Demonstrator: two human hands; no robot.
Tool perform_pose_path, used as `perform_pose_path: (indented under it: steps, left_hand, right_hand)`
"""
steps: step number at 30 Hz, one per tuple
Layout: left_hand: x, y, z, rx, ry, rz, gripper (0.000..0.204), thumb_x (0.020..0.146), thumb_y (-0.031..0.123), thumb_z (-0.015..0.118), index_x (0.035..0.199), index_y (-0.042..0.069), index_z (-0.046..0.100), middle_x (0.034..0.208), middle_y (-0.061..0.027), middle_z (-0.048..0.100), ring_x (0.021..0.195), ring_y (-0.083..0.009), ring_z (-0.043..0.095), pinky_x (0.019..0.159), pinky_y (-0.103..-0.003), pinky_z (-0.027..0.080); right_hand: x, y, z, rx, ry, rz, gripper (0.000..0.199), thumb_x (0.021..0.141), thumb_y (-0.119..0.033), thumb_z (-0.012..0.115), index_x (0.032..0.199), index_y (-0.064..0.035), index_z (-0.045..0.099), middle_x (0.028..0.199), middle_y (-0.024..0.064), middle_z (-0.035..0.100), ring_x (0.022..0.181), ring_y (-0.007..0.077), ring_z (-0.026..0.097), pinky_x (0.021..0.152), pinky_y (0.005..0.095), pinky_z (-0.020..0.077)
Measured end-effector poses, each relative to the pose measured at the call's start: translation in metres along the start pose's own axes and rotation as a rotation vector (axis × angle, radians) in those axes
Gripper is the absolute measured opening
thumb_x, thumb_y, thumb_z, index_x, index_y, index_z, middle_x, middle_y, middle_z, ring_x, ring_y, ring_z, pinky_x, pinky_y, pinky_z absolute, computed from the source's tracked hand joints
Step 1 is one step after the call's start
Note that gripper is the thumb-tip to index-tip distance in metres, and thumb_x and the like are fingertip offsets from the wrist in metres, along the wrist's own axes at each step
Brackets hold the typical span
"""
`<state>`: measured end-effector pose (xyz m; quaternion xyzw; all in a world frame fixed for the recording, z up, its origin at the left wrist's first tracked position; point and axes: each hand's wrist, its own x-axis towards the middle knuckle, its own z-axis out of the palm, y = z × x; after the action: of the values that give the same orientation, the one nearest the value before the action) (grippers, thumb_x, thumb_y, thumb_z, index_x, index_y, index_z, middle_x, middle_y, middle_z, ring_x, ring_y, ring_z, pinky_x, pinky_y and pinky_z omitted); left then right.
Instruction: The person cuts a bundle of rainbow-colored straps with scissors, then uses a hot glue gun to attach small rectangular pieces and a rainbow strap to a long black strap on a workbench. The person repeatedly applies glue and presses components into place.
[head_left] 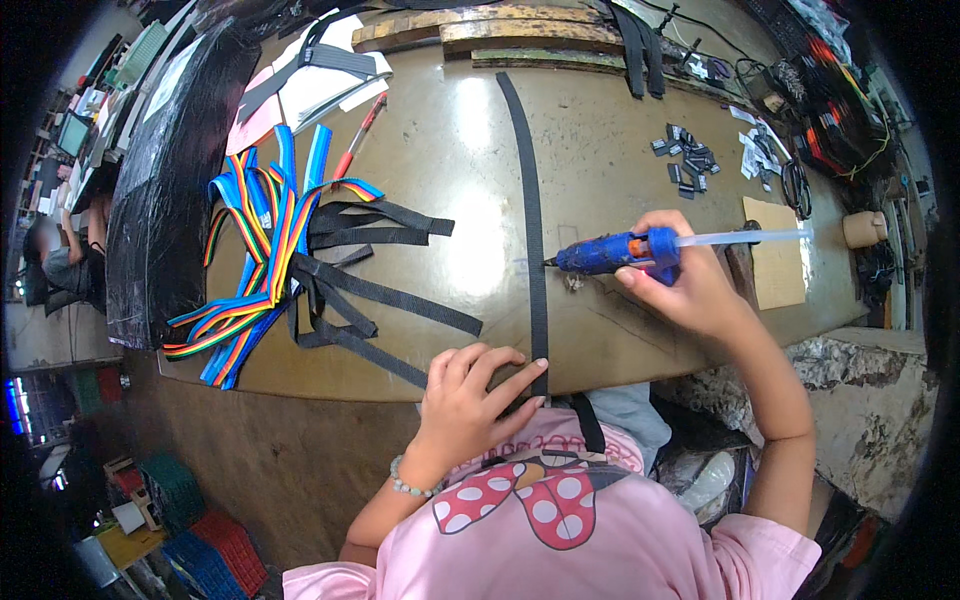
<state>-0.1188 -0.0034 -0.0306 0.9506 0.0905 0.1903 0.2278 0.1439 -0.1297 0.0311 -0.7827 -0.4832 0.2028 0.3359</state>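
In my right hand (690, 275) is a blue hot glue gun (610, 252), with a long pale glue stick (745, 238) coming out of its rear. Its dark nozzle tip meets or nearly meets the right edge of a black webbing strap (532, 200). This strap runs lengthwise over the brown table and hangs over the front edge. My left hand (475, 395) holds it near that edge, index finger and thumb on either side of the strap. Left of it lies a bundle of black straps (390, 290) with rainbow-striped blue ribbons (265, 235).
A red pen (360, 135) and papers (325, 85) lie at the back left, beside a black-wrapped block (180, 180). Wooden bars (530, 38) line the far edge. Small black clips (688, 160), scissors (796, 188) and cardboard (772, 255) are on the right. A person (65, 255) sits far left.
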Motion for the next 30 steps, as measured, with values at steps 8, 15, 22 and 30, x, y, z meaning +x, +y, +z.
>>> perform_pose_path:
  steps: [8,15,22,30]
  left_hand:
    - [0.0,0.0,0.002,0.018,0.006,-0.009,0.048,0.069,0.031,0.081,0.115,0.028,0.07,0.109,0.0043,0.059,0.103,-0.0212,0.053,0.088,-0.04,0.04]
    - [0.0,0.002,0.001,0.012,0.012,-0.014,0.05,0.066,0.028,0.082,0.115,0.027,0.071,0.108,0.0037,0.06,0.102,-0.0223,0.053,0.087,-0.04,0.041]
    - [0.002,0.004,-0.002,-0.013,0.0,-0.01,0.049,0.068,0.032,0.082,0.115,0.025,0.071,0.109,0.0014,0.061,0.103,-0.0245,0.053,0.09,-0.042,0.041]
    - [-0.013,-0.05,-0.069,0.049,0.329,-0.165,0.031,0.078,0.0,0.071,0.107,0.008,0.071,0.108,-0.0106,0.064,0.1,-0.0289,0.062,0.088,-0.041,0.05]
  right_hand:
    - [0.006,0.011,0.004,-0.031,-0.049,-0.072,0.047,0.083,-0.029,0.078,0.112,-0.003,0.052,0.087,0.0159,0.067,0.078,0.0314,0.069,0.07,0.0379,0.0525]
    - [0.037,0.008,-0.004,-0.108,-0.013,-0.178,0.044,0.085,-0.033,0.076,0.108,-0.0035,0.053,0.082,0.0158,0.069,0.075,0.0329,0.071,0.065,0.0388,0.0534]
    - [0.002,0.002,-0.009,-0.603,0.156,-0.702,0.03,0.086,-0.012,0.064,0.114,-0.005,0.061,0.093,0.0151,0.068,0.08,0.0309,0.07,0.068,0.0386,0.0563]
    - [-0.103,0.15,-0.096,-0.295,1.039,0.482,0.059,0.099,-0.049,0.055,0.119,0.0057,0.059,0.1,0.0132,0.067,0.092,0.0221,0.063,0.087,0.0356,0.0467]
